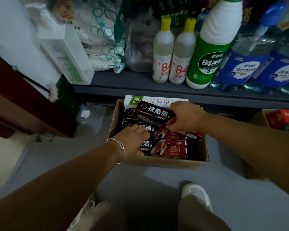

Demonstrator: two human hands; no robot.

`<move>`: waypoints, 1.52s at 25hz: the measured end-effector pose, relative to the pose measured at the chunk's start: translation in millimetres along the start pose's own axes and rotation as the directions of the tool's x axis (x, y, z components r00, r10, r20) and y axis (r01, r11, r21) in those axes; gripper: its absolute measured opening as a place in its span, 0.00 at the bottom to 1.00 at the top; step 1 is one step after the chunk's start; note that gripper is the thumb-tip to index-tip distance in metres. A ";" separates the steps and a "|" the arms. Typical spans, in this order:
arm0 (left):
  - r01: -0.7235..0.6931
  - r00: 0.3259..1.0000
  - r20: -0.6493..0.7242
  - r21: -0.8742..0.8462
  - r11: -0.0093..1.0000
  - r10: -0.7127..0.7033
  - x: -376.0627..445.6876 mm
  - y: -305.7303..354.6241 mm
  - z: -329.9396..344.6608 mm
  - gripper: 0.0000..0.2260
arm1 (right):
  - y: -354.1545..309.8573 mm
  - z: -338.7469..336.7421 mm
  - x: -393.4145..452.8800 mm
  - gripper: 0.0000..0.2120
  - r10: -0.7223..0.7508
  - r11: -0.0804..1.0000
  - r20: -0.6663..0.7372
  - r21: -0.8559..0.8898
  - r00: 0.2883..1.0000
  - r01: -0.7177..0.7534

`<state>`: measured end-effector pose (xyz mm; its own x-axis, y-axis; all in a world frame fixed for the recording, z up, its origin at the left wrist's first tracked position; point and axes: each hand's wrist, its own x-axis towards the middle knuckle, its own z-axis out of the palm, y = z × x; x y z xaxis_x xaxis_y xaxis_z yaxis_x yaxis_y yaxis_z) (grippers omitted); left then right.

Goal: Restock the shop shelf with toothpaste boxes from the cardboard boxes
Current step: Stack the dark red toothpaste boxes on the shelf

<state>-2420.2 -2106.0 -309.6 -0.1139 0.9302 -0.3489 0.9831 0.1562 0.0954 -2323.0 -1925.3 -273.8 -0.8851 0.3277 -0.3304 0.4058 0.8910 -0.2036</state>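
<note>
Your open brown cardboard box (158,161) sits on the grey floor (157,189) directly in front of the dark grey metal shelf (123,84), with black-and-red toothpaste boxes (167,148) lying flat inside it and a white-and-green toothpaste box (157,100) at its far end. Your right hand (184,118) holds one black toothpaste box (154,115) above the box's far half, while your left hand (134,139) rests on the boxes nearer you. On the shelf behind, two small yellow-capped white bottles (171,52) stand left of a large white-and-green bottle (210,47), and a second cardboard box (264,120) lies to your right.
</note>
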 end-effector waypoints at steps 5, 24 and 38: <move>0.044 0.999 0.016 0.061 0.997 -0.045 4.5 5.3 6.1 0.27 | -3.8 4.8 0.8 0.23 -0.035 0.999 -0.016 0.009 0.999 0.035; 0.126 0.989 -0.082 0.010 0.992 -0.125 -6.5 0.7 -29.8 0.27 | -16.5 -31.8 8.0 0.20 -0.074 0.997 0.000 0.024 0.997 0.074; 0.154 0.906 -0.410 0.090 0.984 -0.104 -117.0 -60.7 -223.2 0.26 | -112.9 -244.5 -22.1 0.26 -0.209 0.972 -0.298 0.037 0.931 0.230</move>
<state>-2498.5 -2150.2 -66.5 -0.2647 0.9627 0.0565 0.9626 0.2673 -0.0442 -2404.9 -1956.2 -18.1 -0.9771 0.2127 0.0096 0.1995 0.9302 -0.3081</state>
